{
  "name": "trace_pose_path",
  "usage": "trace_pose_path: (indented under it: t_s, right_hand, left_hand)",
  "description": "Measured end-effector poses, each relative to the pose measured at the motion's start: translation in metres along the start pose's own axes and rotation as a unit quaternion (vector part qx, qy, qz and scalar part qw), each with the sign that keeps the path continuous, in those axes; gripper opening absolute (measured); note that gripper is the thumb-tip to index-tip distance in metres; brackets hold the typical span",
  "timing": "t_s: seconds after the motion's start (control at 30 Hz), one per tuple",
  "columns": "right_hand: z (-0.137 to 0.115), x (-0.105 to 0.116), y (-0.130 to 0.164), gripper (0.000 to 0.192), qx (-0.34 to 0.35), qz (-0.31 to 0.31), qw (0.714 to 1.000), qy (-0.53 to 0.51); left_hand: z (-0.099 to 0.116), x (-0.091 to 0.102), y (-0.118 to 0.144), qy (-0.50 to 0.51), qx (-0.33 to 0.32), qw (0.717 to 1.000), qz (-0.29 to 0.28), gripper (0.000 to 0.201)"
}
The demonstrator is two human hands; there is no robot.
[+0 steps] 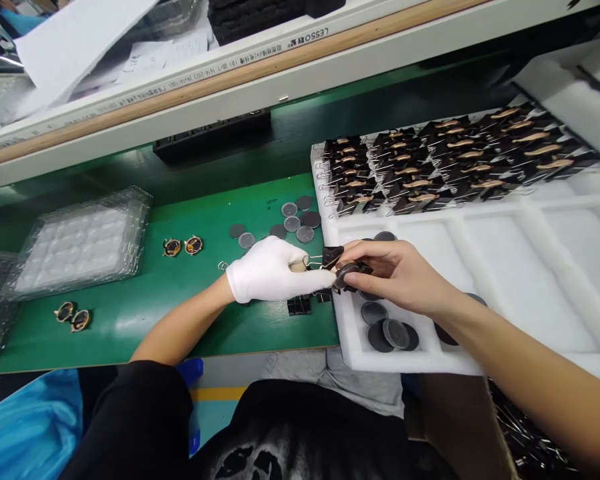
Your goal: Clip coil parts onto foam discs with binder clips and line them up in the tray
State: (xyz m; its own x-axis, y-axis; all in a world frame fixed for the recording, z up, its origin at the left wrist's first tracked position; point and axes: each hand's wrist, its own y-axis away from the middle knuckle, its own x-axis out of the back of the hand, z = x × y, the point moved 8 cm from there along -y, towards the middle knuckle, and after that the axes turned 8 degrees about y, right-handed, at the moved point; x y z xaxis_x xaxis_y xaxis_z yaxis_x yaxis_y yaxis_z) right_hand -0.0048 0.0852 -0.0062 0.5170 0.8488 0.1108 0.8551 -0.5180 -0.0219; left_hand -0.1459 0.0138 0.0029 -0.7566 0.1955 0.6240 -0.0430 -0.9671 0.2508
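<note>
Black binder clip [331,256] pinched by gloved left hand [273,272], dark disc [347,273] clamped in right hand [397,275] fingers, at foam tray [350,347] edge, near worktop [180,307] front edge.

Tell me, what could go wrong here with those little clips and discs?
The binder clip pinched between the gloved left hand and bare right hand might snap shut on the bare fingers. The dark disc held there could slip. Loose discs on the green mat could get swept aside.
</note>
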Motion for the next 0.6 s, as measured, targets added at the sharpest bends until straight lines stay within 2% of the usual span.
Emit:
trace_pose_path:
  t_s: [0.17, 0.33, 0.47, 0.6]
  right_hand:
    - [0.003, -0.002, 0.001, 0.019, 0.011, -0.022, 0.999, 0.021]
    - [0.003, 0.000, 0.003, 0.016, 0.036, -0.042, 0.997, 0.051]
    - [-0.002, 0.021, 0.000, 0.018, 0.027, 0.016, 0.995, 0.093]
    - [-0.005, 0.042, 0.002, 0.023, -0.021, 0.078, 0.987, 0.138]
  left_hand:
    - [-0.001, -0.006, 0.001, 0.005, 0.016, 1.000, -0.003, 0.059]
    - [0.000, -0.007, -0.001, -0.013, -0.014, 1.000, 0.009, 0.054]
    - [-0.006, 0.000, -0.003, 0.012, -0.013, 0.999, 0.027, 0.055]
    - [0.000, -0.005, -0.002, 0.013, -0.049, 0.999, 0.000, 0.052]
